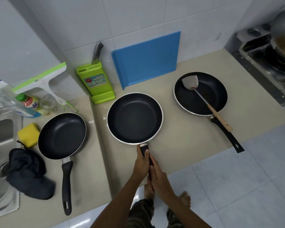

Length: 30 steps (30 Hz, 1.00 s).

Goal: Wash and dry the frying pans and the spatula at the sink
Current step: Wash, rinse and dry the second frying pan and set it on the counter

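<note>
Counter (179, 142): three pans (135, 118), one spatula (202, 97); left hand (142, 163), right hand (160, 176) fingers (152, 163) grip middle handle (144, 148).

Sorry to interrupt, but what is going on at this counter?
A person grips the handle of the middle frying pan with both hands, the left hand nearer the pan, the right hand behind it. A second pan sits beside the sink, near a sponge and dark cloth. The third pan, further right, holds the spatula.
</note>
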Tool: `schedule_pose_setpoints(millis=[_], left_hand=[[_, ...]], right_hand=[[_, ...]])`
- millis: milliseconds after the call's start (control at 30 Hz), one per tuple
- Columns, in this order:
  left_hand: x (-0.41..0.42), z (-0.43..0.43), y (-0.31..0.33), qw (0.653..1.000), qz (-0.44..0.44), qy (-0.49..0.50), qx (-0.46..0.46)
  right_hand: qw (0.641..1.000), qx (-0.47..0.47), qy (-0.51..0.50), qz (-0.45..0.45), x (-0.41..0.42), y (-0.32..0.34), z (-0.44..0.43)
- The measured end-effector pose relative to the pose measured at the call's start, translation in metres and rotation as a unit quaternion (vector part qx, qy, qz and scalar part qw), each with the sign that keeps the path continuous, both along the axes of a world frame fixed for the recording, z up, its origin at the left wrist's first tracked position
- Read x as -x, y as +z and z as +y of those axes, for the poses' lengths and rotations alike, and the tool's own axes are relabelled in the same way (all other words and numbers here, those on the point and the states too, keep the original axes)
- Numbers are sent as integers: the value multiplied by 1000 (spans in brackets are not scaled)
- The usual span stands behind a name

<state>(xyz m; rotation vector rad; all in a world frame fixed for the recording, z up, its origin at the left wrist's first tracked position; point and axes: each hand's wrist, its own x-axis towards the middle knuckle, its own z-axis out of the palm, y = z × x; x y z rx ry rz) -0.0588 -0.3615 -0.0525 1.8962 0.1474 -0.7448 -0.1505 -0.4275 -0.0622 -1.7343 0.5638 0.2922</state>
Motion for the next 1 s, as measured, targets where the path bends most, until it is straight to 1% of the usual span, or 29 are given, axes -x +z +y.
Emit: schedule_pose_setpoints(millis=[433, 533, 733, 833, 1000], left_hand=[[0, -2, -3, 1000, 25, -12, -6], [0, -2, -4, 1000, 21, -12, -8], [-1, -1, -7, 999, 27, -15, -10], [-1, -1, -6, 1000, 27, -15, -6], [-2, 0, -9, 1000, 21, -20, -13]], right_hand=[[999, -6, -27, 26, -1, -8, -1], [1000, 8, -16, 21, -1, -6, -1], [999, 1, -37, 22, -2, -7, -1], [1000, 11, -13, 22, 0, -6, -1], [1000, 16, -13, 23, -1, -7, -1]])
